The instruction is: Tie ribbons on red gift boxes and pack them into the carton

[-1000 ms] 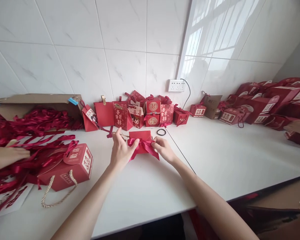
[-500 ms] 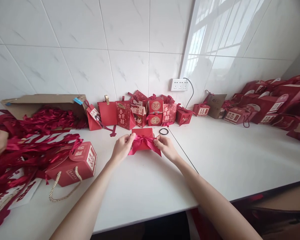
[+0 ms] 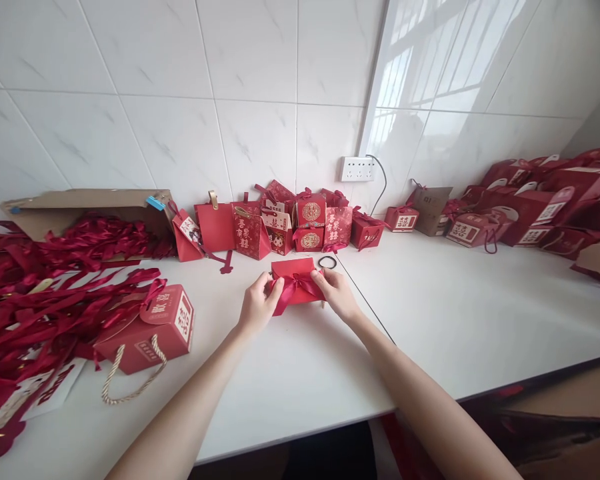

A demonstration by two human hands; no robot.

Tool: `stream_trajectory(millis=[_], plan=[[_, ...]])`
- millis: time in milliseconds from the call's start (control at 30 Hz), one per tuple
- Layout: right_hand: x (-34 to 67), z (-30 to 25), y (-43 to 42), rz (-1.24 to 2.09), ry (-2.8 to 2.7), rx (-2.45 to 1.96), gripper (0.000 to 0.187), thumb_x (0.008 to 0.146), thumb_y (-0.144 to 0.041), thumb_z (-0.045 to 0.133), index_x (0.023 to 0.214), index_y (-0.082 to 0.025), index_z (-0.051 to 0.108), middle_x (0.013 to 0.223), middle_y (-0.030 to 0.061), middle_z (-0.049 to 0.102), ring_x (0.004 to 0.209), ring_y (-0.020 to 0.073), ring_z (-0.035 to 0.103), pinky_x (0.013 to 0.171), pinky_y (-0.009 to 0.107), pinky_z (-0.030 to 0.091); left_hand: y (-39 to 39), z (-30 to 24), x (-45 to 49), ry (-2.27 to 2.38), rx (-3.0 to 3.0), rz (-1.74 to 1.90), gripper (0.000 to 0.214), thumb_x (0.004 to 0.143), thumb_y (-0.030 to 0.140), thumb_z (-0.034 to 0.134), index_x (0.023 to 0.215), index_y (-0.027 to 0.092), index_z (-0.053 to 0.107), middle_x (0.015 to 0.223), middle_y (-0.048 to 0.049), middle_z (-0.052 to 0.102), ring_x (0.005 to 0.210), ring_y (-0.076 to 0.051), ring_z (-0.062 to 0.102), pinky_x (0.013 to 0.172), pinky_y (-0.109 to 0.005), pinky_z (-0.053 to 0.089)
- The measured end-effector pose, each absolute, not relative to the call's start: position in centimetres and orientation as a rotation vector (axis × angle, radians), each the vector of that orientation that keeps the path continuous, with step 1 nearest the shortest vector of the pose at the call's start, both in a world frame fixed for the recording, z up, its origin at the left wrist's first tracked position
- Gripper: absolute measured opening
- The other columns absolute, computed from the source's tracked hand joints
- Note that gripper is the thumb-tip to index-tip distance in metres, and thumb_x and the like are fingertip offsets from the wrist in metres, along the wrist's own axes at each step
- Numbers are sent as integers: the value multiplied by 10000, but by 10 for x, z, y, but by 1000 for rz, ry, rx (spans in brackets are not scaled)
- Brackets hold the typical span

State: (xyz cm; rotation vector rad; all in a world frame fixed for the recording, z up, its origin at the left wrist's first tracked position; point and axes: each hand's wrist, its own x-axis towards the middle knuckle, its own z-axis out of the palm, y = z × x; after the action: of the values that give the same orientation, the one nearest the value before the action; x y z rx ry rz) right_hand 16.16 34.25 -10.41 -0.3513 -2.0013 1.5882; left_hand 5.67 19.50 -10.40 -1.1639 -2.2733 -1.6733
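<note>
Between my two hands is a small red gift box (image 3: 292, 268) with a pointed flap. A dark pink satin ribbon bow (image 3: 296, 287) is tied across its front, one tail hanging at the lower left. My left hand (image 3: 260, 301) closes on the box's left side, thumb on the front by the ribbon. On the right side, my right hand (image 3: 338, 295) grips the box, its thumb pressing at the bow's right end. Fingers behind the box are hidden. Just behind my right hand, a black ring-shaped band (image 3: 327, 262) lies on the white table (image 3: 290, 380).
Several red gift boxes (image 3: 337, 227) stand along the tiled wall. To the left are a cardboard box (image 3: 95, 200) of ribbons, a heap of loose ribbons (image 3: 45, 320) and a rope-handled red box (image 3: 145, 333). More boxes (image 3: 545, 203) are piled at right. A power strip (image 3: 357, 169) is on the wall.
The gift box has moved slightly right and tilted. My left hand has shifted right with it, from the ribbon's end onto the box's side. The blurred shape at the far left has mostly left view.
</note>
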Motion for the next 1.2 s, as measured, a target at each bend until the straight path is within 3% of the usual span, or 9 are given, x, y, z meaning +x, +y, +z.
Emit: stream_trajectory(millis=[367, 533, 600, 667, 733, 800, 1000, 1100, 1200], plan=[[163, -104, 343, 1531, -2046, -274, 409, 798, -556, 494, 626, -221, 336, 595, -34, 353, 560, 109, 345, 480, 241, 294, 197, -99, 57, -2219, -1067, -1866, 368, 810, 412, 453, 558, 221, 264, 504, 53, 270, 482, -103, 298, 478, -232, 296], [162, -104, 344, 1532, -2071, -243, 411, 796, -555, 501, 624, -217, 342, 608, -33, 368, 583, 114, 366, 517, 246, 308, 194, -101, 47, -2179, -963, -1932, 348, 816, 420, 472, 568, 215, 338, 518, 39, 376, 506, -112, 394, 502, -234, 348], [163, -103, 344, 1531, -2081, -248, 414, 793, -563, 503, 624, -214, 356, 610, -33, 381, 581, 113, 370, 524, 249, 310, 194, -102, 43, -2138, -893, -1954, 276, 815, 430, 469, 658, 208, 417, 629, 15, 480, 621, -134, 498, 581, -238, 413], [164, -103, 343, 1527, -2092, -248, 414, 791, -569, 502, 629, -209, 377, 609, -34, 395, 577, 112, 377, 531, 250, 314, 195, -102, 41, -2092, -922, -1982, 257, 785, 453, 509, 864, 209, 498, 906, -35, 579, 878, -180, 576, 712, -264, 467], [165, -102, 343, 1526, -2105, -219, 406, 790, -565, 502, 640, -200, 405, 617, -34, 416, 582, 109, 394, 548, 251, 331, 196, -102, 41, -2081, -1074, -1973, 445, 735, 475, 578, 1100, 237, 487, 1248, -77, 497, 1180, -242, 487, 875, -326, 463], [164, -101, 342, 1526, -2110, -185, 397, 788, -555, 508, 649, -193, 425, 631, -32, 439, 593, 108, 417, 564, 251, 353, 198, -102, 43, -2113, -1228, -1918, 579, 707, 469, 623, 1219, 265, 447, 1407, -85, 367, 1337, -286, 330, 1006, -397, 395], [162, -104, 340, 1496, -2053, -366, 376, 767, -554, 542, 681, -202, 438, 653, -26, 478, 553, 111, 454, 488, 239, 375, 202, -102, 47, -2148, -1269, -1881, 543, 684, 370, 674, 1158, 253, 435, 1362, -99, 397, 1273, -289, 410, 1006, -435, 406], [167, -100, 337, 1271, -1882, -398, 295, 795, -484, 532, 738, -203, 463, 745, -4, 517, 616, 123, 479, 541, 252, 409, 204, -103, 48, -2115, -1226, -1846, 514, 700, 351, 665, 1136, 246, 415, 1267, -89, 467, 1233, -266, 446, 1020, -431, 382], [175, -97, 327, 1107, -1886, -273, 318, 856, -462, 450, 667, -207, 453, 655, -8, 500, 592, 124, 460, 565, 259, 400, 204, -105, 47, -2130, -1166, -1846, 528, 698, 368, 666, 1130, 240, 391, 1216, -87, 469, 1168, -254, 488, 990, -424, 400]])
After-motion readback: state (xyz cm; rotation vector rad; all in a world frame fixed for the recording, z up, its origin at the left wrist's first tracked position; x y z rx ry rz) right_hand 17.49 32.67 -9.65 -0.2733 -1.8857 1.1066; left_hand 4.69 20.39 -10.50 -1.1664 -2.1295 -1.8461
